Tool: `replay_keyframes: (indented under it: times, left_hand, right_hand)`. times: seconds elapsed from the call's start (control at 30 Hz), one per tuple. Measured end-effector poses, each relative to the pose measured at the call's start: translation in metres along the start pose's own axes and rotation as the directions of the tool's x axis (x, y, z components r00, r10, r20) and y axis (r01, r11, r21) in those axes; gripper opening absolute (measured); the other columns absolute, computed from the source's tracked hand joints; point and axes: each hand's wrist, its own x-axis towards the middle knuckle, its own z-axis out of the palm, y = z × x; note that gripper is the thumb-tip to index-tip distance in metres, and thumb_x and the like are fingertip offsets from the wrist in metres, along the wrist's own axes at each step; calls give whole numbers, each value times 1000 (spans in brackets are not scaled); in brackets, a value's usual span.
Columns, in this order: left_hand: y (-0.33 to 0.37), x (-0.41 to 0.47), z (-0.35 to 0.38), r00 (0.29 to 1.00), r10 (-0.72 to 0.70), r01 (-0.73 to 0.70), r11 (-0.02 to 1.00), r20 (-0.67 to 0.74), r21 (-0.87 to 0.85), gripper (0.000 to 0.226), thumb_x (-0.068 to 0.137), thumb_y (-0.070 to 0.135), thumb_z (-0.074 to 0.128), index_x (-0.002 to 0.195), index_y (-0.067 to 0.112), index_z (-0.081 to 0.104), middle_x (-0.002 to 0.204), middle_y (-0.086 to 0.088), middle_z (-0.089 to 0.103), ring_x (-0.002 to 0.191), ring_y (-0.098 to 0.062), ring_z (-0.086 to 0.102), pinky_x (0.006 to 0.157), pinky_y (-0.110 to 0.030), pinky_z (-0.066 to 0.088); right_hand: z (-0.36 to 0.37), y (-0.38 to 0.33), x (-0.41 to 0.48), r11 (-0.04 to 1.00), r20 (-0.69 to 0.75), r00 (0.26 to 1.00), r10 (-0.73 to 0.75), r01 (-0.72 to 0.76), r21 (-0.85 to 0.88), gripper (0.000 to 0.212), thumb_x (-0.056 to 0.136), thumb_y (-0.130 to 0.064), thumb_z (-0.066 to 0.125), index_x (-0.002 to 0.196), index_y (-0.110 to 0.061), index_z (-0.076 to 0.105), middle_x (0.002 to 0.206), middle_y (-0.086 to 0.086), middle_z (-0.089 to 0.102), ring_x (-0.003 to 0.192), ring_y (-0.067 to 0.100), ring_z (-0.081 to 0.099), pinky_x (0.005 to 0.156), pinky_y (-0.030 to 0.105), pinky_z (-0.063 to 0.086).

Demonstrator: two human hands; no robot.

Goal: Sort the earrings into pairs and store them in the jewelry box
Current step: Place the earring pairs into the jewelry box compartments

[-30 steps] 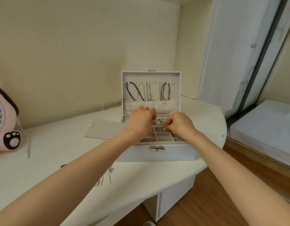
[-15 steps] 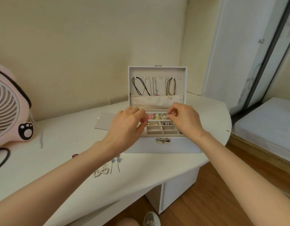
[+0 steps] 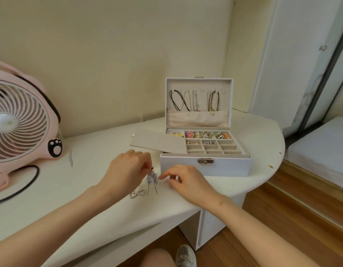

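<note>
The white jewelry box (image 3: 205,167) stands open on the white desk (image 3: 70,199), its upright lid hung with necklaces. Several earrings fill the tray's back compartments (image 3: 207,134). In front of the box's left corner, my left hand (image 3: 126,171) pinches the tops of two blue flower earrings (image 3: 151,180) with long pins, dangling just above the desk. My right hand (image 3: 188,182) is beside them, thumb and forefinger curled near the flowers; whether it touches them is unclear. A pearl bow earring (image 3: 136,193) lies on the desk below my left hand.
A beige tray cover (image 3: 157,142) lies half on the box's left side. A pink fan (image 3: 20,120) with a black cable (image 3: 30,180) stands at the left. The desk's curved edge runs right of the box, wooden floor below.
Both hands left the box tray and came down to the desk in front of it. My left hand picked up the blue flower earrings. The camera tilted down and left.
</note>
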Motion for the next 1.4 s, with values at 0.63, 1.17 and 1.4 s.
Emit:
replay_keyframes:
  times: [0.63, 1.17, 1.4]
  left_hand:
    - [4, -23, 15, 998, 3, -1, 999, 65, -41, 14, 92, 31, 52, 103, 23, 55, 96, 10, 63, 97, -14, 52, 58, -18, 29]
    - [0, -5, 21, 979, -93, 86, 995, 181, 43, 25, 88, 46, 53, 96, 23, 60, 97, 7, 61, 97, -17, 51, 67, -27, 32]
    - [6, -2, 20, 969, -102, 101, 995, 224, 14, 9, 85, 30, 60, 90, 23, 59, 94, 6, 65, 97, -17, 53, 65, -27, 29]
  right_hand:
    - [3, 4, 0, 995, -69, 996, 60, -54, 83, 18, 88, -27, 61, 104, -27, 70, 88, 1, 68, 78, 11, 58, 75, 24, 46]
    - [16, 0, 11, 991, -150, 981, 119, -107, 85, 6, 82, -25, 66, 83, -21, 70, 76, -5, 66, 73, 10, 57, 68, 26, 45]
    - [10, 0, 5, 984, -178, 979, 100, -70, 164, 7, 84, -17, 64, 78, -17, 61, 73, -13, 59, 61, 2, 52, 65, 26, 47]
